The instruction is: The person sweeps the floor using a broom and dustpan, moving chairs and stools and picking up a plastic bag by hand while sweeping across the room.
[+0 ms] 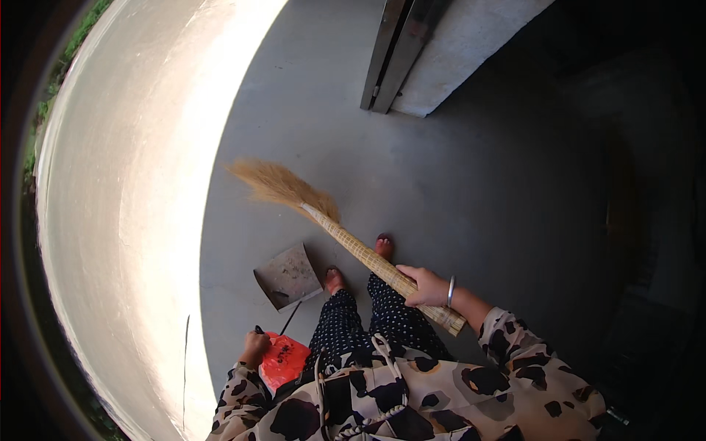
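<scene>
My right hand (427, 286) is closed around the wrapped handle of a straw broom (361, 251). The broom slants up to the left, and its tan bristles fan out over the grey floor. At the lower left my left hand (256, 344) grips a dark handle end, most of which is hidden. A thin dark rod runs from beside a red plastic bag (282, 361) to a dustpan (289, 275); whether it joins the handle in my left hand cannot be told. Bits of dirt and a dark scrap lie in the dustpan. The red bag hangs against my left hand.
My feet (335, 280) are on the smooth grey floor (331, 127), just right of the dustpan. A metal door frame (394, 60) meets a pale wall end (447, 60) at the top. Brightly sunlit ground (149, 193) lies to the left, and deep shade covers the right.
</scene>
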A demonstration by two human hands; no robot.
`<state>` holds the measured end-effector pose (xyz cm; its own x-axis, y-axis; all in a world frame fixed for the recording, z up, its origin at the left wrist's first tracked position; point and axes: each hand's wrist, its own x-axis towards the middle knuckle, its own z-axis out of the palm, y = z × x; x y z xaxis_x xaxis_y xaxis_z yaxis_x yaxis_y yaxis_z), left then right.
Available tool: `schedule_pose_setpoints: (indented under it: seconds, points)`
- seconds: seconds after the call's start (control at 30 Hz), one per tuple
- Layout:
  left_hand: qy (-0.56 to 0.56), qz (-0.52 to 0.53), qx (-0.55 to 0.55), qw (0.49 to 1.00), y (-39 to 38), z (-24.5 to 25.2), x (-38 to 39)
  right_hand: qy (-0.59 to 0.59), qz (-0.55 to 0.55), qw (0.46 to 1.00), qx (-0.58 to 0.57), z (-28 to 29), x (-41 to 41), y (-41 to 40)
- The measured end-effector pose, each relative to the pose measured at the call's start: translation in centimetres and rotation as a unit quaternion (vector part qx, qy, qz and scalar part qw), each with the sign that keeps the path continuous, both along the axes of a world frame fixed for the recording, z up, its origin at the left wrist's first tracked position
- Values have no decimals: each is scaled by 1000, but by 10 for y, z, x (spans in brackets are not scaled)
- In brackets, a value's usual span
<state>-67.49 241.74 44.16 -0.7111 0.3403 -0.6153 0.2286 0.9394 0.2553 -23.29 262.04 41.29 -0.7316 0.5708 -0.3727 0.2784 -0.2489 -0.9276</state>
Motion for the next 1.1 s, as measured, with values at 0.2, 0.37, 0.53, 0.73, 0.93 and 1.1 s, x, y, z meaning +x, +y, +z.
schedule_pose_setpoints:
  seconds: [0.2,0.37,0.53,0.73,0.93,1.1]
  points:
    - [65,-138,-47,987,-14,8,-14,-154,-106,982,-34,-7,90,-51]
    - [85,-211,-117,967,32,55,131,-412,-130,899,-77,-64,231,-169]
    - [153,-312,-118,930,158,45,299,-385,-215,876,-197,-107,407,-260]
    - [197,-420,-173,869,365,6,528,-338,-281,883,-166,-189,494,-277]
    - [184,-635,-145,736,510,-50,586,-337,-366,861,-102,-194,551,-320]
    - [342,-860,-171,338,640,3,689,-314,-433,845,-4,-181,589,-222]
